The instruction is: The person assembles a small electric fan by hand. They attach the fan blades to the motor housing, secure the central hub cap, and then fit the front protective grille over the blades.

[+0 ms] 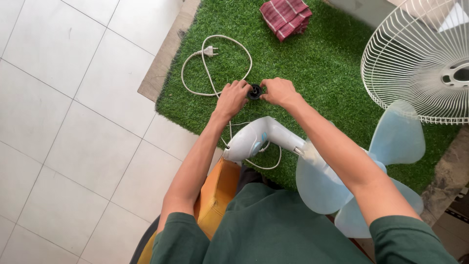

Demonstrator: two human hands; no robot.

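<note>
Your left hand (232,98) and right hand (278,91) meet over the green turf mat (317,63), fingers curled in and pinching a small black round part (254,91) from either side. It sits between your fingertips, just above the mat. The white power cord (207,68) loops beside your left hand. The fan motor body (259,137) with pale blue blades (398,134) lies under your forearms, with the white wire guard (415,54) well off to your right.

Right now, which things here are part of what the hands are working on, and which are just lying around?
In hand: left hand, right hand, small black round part, fan body, blades, white cord.
Lying about: wire fan guard, red checked cloth.
</note>
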